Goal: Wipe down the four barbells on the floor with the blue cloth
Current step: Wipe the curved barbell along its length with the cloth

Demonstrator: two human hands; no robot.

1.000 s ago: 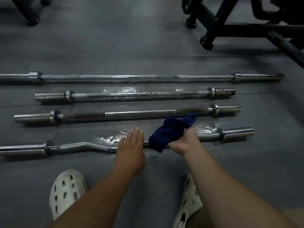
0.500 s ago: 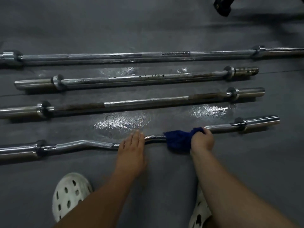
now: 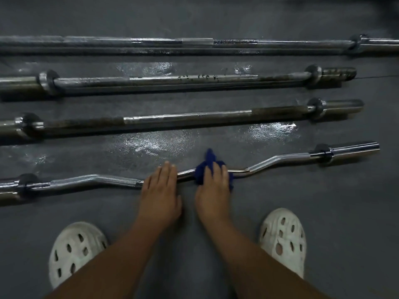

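Head view. Four barbells lie roughly parallel on the dark grey floor (image 3: 323,212), running left to right. None touches another, and a strip of floor separates each pair. The nearest barbell (image 3: 186,174) is a cambered curl bar. Its left end is cut by the frame edge and its right sleeve stops short of the right edge. The left hand (image 3: 159,190) rests flat across the bar's centre section, its fingers (image 3: 166,171) straight and close together, holding nothing. A short length of bare chrome separates it from the right hand (image 3: 213,190). That hand holds the blue cloth (image 3: 201,172) bunched on the same bar, its fingers (image 3: 216,171) curved over cloth and shaft. A peak of cloth stands up past the fingertips. The second barbell (image 3: 185,117) is straight, with its left end off frame and its right sleeve end in view; dark bands flank a brighter middle. The third barbell (image 3: 194,79) is straight, with dark specks along the shaft, left end off frame and right sleeve end in view. The farthest barbell (image 3: 194,43) runs off both side edges and is blurred. The widest floor strip lies between the nearest and second bars, and it carries glossy, wet-looking patches (image 3: 159,143). Another glossy patch lies between the third and farthest bars. On the near side of the curl bar, bare floor runs back to two white perforated clogs. The left clog (image 3: 75,251) and right clog (image 3: 282,238) sit one outside each forearm. Bare floor also lies to the right of the three visible sleeve ends.
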